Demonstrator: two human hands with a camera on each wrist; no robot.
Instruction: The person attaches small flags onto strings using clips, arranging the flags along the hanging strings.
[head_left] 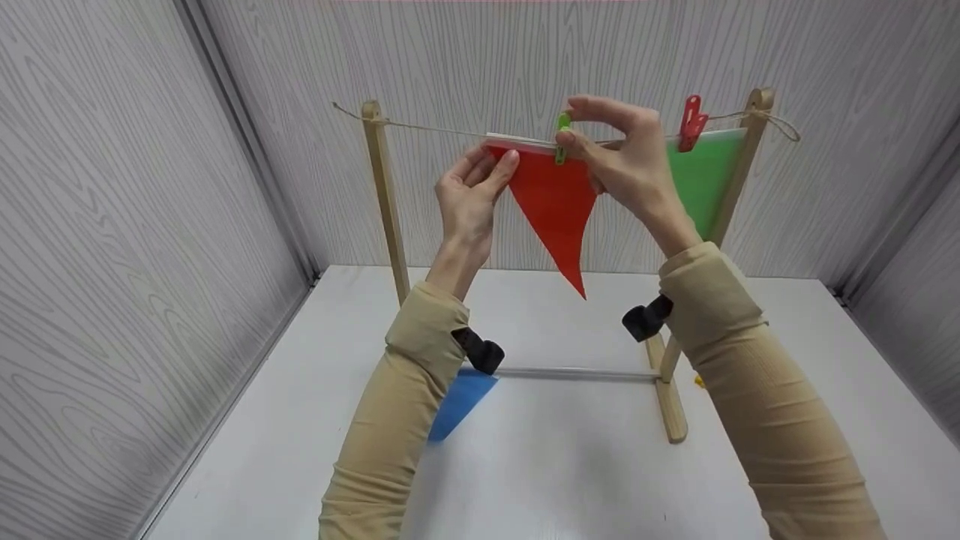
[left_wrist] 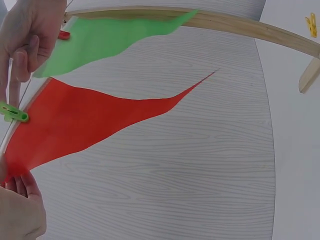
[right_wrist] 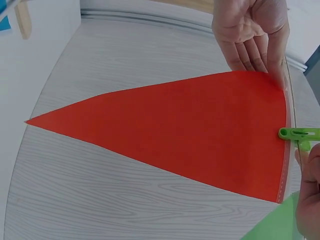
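A red triangular pennant [head_left: 553, 195] hangs from the string, its point downward. My left hand [head_left: 469, 199] pinches its upper left corner, the thumb in front and the fingers behind. Near the middle of the pennant's top edge, a green clothespin [right_wrist: 300, 133] straddles the white hem and the string. My right hand [head_left: 628, 154] holds this clothespin between thumb and index finger. To the right, a green pennant [head_left: 705, 180] hangs under a red clothespin [head_left: 691, 124], partly hidden behind my right forearm in the head view.
The string [head_left: 431, 127] is tied between two wooden posts [head_left: 384, 187] of a stand with a foot [head_left: 673, 412] on the white table. A blue pennant [head_left: 461, 405] lies partly under my left sleeve. A yellow clothespin [left_wrist: 311, 25] lies beyond the right post. Wood-grain panels [head_left: 225, 225] surround the table.
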